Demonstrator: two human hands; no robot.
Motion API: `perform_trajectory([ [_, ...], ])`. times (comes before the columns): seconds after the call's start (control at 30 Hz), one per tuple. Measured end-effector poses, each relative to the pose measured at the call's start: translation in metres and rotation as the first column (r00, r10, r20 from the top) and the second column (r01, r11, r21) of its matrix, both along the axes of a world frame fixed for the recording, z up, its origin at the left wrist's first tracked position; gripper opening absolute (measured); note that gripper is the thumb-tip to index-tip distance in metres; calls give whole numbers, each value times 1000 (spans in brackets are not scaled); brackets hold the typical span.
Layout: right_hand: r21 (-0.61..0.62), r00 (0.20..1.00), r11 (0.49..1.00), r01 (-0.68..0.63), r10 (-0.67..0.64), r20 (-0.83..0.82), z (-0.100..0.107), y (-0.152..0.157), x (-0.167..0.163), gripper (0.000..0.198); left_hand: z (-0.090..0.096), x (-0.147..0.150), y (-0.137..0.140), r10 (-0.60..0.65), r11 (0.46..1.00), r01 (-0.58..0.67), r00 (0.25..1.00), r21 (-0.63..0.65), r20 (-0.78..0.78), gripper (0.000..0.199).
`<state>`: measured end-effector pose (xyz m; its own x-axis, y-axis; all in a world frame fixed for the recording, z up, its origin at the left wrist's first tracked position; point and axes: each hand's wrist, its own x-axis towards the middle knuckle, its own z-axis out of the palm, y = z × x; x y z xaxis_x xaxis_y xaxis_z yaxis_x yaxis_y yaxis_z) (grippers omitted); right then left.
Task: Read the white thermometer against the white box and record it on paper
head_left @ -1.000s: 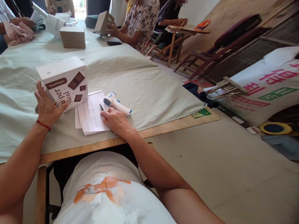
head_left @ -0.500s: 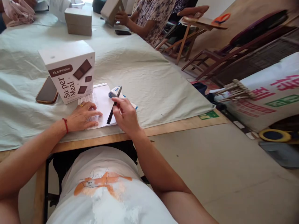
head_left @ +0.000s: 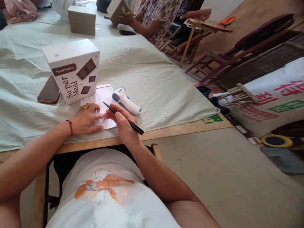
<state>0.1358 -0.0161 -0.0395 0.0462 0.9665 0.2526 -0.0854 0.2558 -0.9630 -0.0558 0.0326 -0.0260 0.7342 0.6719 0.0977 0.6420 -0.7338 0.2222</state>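
My right hand (head_left: 125,124) grips a black pen (head_left: 136,127), its tip pointing up and left over a white sheet of paper (head_left: 104,95). Lying flat with fingers spread, my left hand (head_left: 87,119) presses on the paper's left part, which bears dense rows of small marks. Just behind that hand stands a white NutriMotion box (head_left: 71,72), upright, at the paper's upper left edge. A white and blue infrared thermometer (head_left: 127,103) rests on the cloth to the right of the paper, apart from my right hand.
A phone (head_left: 49,91) lies left of the box. Across the cloth-covered table (head_left: 152,82) sits a cardboard box (head_left: 82,22), and a person's hand (head_left: 126,18) holds another carton (head_left: 116,12). A wooden chair (head_left: 228,53) stands at the right.
The pen has turned in my right hand: its upper end leaned over the thermometer before, and now its tip points up-left. The thermometer is now uncovered. My left hand stays on the paper.
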Motion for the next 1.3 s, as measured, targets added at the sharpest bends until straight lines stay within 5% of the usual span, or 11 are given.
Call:
perform_trajectory([
  [0.1,-111,986,994,23,-4,166,0,-4,8,24,0,-1,1,-22,1000,22,999,16,41,44],
  [0.27,-64,945,995,73,-48,323,1,-13,9,11,4,-5,2,-39,999,39,999,-1,36,45],
  [1.3,-1,892,1000,29,-26,452,-3,-10,9,10,1,-7,4,-44,998,46,998,-36,50,48],
])
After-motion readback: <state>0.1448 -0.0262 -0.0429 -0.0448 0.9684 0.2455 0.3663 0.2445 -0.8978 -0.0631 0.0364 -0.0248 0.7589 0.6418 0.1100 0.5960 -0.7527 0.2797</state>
